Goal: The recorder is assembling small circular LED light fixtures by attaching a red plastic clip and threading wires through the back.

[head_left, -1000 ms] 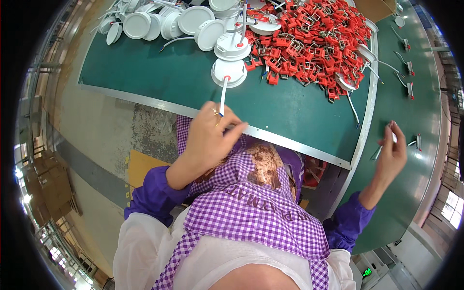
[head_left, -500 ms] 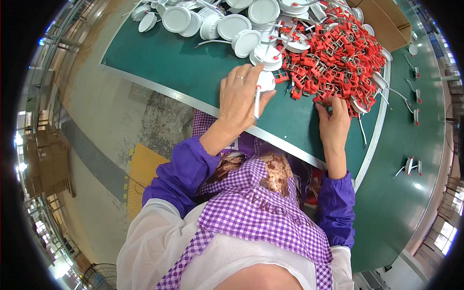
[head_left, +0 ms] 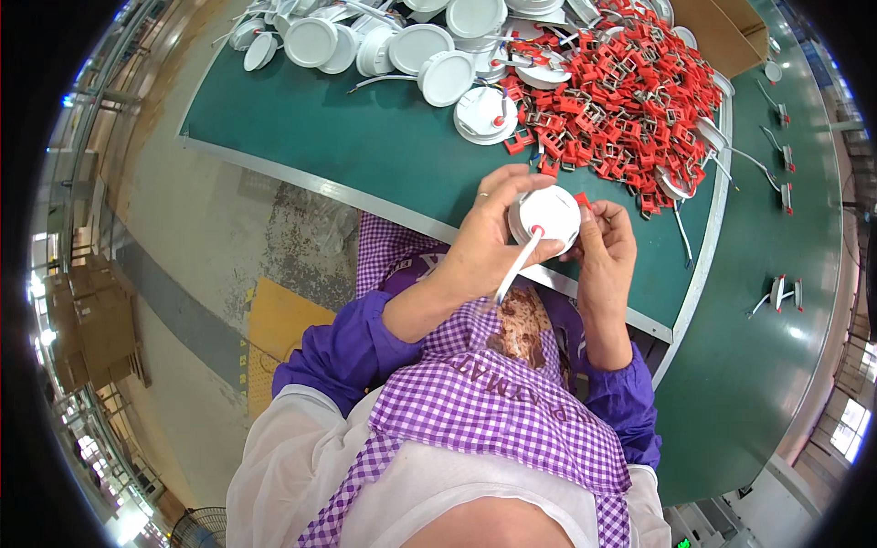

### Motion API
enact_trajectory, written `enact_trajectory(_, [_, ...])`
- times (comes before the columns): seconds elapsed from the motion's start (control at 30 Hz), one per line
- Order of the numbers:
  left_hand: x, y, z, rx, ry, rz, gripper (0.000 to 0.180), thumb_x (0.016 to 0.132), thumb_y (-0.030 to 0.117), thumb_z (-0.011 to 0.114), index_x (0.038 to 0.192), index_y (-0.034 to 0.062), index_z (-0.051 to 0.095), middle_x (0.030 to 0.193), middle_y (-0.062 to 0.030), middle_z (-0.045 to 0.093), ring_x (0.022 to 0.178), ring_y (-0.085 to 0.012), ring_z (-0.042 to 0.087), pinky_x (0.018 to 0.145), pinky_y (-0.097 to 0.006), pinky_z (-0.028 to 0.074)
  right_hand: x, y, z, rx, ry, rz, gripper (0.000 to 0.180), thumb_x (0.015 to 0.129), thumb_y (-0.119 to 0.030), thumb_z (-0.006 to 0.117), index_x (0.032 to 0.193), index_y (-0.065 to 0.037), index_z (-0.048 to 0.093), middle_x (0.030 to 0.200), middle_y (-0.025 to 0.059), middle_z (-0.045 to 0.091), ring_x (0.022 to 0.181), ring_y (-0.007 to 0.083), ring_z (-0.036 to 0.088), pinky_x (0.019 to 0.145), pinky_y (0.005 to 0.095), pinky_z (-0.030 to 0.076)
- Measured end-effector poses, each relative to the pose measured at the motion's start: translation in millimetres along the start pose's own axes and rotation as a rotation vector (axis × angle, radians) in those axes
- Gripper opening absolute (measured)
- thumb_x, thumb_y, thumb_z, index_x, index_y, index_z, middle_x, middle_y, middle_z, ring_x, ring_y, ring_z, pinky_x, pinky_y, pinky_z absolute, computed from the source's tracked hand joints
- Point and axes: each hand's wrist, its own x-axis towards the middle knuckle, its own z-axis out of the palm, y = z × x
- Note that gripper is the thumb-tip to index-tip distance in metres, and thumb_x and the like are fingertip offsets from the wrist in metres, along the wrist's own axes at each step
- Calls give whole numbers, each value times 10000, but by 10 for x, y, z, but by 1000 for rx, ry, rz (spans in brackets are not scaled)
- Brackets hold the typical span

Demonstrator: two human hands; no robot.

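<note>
My left hand (head_left: pixel 493 228) grips a round white downlight (head_left: pixel 551 217) by its edge, just above the table's near rim. A white cable with a red grommet hangs from the light's back toward my apron. My right hand (head_left: pixel 605 247) pinches a small red spring clip (head_left: pixel 583 200) against the light's right side; most of the clip is hidden by my fingers. Beyond my hands lies a heap of red clips (head_left: pixel 621 110) with metal springs. Another white downlight (head_left: pixel 485 113) rests back-side up at the heap's left edge.
Several white downlights (head_left: pixel 420 48) are piled along the far side of the green table (head_left: pixel 301 137), which has a metal edge. An open cardboard box (head_left: pixel 726 36) stands at the far right. To the right, a green surface (head_left: pixel 731 384) carries several lights with clips.
My left hand has lifted the downlight from the table and brought it right and nearer to me. My right hand has left the heap with a red clip and met the light.
</note>
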Motion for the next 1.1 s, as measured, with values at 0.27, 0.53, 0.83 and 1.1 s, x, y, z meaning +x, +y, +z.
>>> enact_trajectory(0.27, [-40, 181, 30, -872, -292, -337, 705, 906, -62, 553, 1512, 40, 207, 1426, -111, 392, 1280, -175, 452, 1007, -329, 450, 27, 6, -123, -116, 201, -218, 105, 960, -84, 602, 1008, 1, 563, 877, 10, 636, 726, 15, 532, 622, 169, 413])
enact_trajectory(0.53, [-21, 40, 63, -609, 72, -335, 451, 912, 0, 618, 1308, 8, 403, 1144, -93, 593, 1047, -175, 612, 863, -324, 545, 75, -173, -72, -527, 230, -296, 60, 881, -52, 688, 925, -14, 671, 672, -18, 582, 575, 30, 492, 508, 195, 387])
enact_trajectory(0.83, [38, 0, 90, -514, 198, -93, 337, 916, 32, 638, 1200, 4, 457, 1128, -92, 601, 1024, -144, 603, 885, -293, 518, -123, -331, 67, -782, -15, -307, 162, 863, -37, 682, 1013, 19, 660, 780, 130, 673, 658, 179, 678, 600, 272, 507])
enact_trajectory(1.1, [48, -37, 141, -467, 194, -8, 360, 900, 5, 651, 1213, -15, 475, 1103, -90, 618, 1015, -137, 605, 883, -273, 507, -100, -251, 88, -552, 60, -225, 125, 884, -31, 664, 994, 29, 664, 804, 84, 701, 710, 137, 694, 617, 251, 517])
